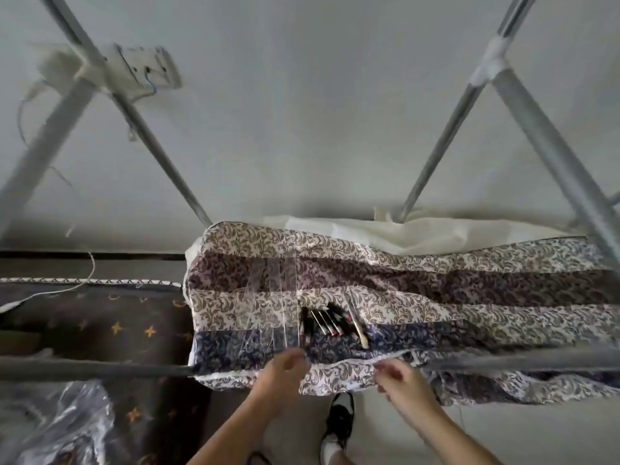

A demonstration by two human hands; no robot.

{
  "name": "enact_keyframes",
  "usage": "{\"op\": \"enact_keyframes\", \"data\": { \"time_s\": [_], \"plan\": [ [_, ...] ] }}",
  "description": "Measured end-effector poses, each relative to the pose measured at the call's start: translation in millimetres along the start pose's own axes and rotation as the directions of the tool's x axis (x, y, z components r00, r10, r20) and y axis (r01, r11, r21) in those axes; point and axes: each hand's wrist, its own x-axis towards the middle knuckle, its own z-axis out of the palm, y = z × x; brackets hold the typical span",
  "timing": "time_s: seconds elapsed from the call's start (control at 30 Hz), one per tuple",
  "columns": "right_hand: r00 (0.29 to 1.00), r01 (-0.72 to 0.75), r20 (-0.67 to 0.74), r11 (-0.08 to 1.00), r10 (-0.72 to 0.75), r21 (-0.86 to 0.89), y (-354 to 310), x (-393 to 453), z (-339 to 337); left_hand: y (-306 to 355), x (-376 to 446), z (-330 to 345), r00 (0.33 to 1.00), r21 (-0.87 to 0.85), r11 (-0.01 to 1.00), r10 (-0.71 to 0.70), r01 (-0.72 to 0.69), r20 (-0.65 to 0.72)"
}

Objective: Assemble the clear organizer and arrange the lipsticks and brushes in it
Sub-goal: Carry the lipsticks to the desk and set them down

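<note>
Clear organizer panels (268,303) lie flat on the patterned cloth (436,297) that covers the table. Right beside them lies a row of several dark lipsticks (323,319) with a light-handled brush (359,330) at their right end. My left hand (283,365) is at the near edge of the clear panels, fingers curled, and seems to touch the nearest panel; the blur hides any hold on it. My right hand (397,375) hovers over the cloth's front edge with loosely curled fingers, holding nothing.
Grey metal rack poles (523,105) cross in front of the white wall, and one bar (100,369) runs across in front of the table. A dark starred carpet (117,330) lies at the left with crumpled clear plastic (67,424). A shoe (339,421) is below.
</note>
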Motion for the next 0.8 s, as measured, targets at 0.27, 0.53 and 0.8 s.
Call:
{"op": "enact_keyframes", "data": {
  "time_s": [0.27, 0.53, 0.8],
  "plan": [
    [0.996, -0.013, -0.094, 0.996, 0.004, -0.09, -0.5, 152.5, 31.6, 1.6, 144.9, 39.3, 0.994, -0.072, 0.993, -0.093, 0.089, -0.05],
    [0.987, 0.007, -0.148, 0.925, -0.068, -0.381, 25.8, 236.1, 71.7, -22.2, 214.0, 76.5, 0.962, -0.049, 0.999, -0.023, 0.01, -0.27],
    [0.976, 0.104, -0.104, 0.827, -0.192, -0.552, 28.4, 253.6, 90.0, -16.0, 229.5, 88.4, 0.924, 0.089, 0.981, -0.132, 0.175, -0.358]
  ]
}}
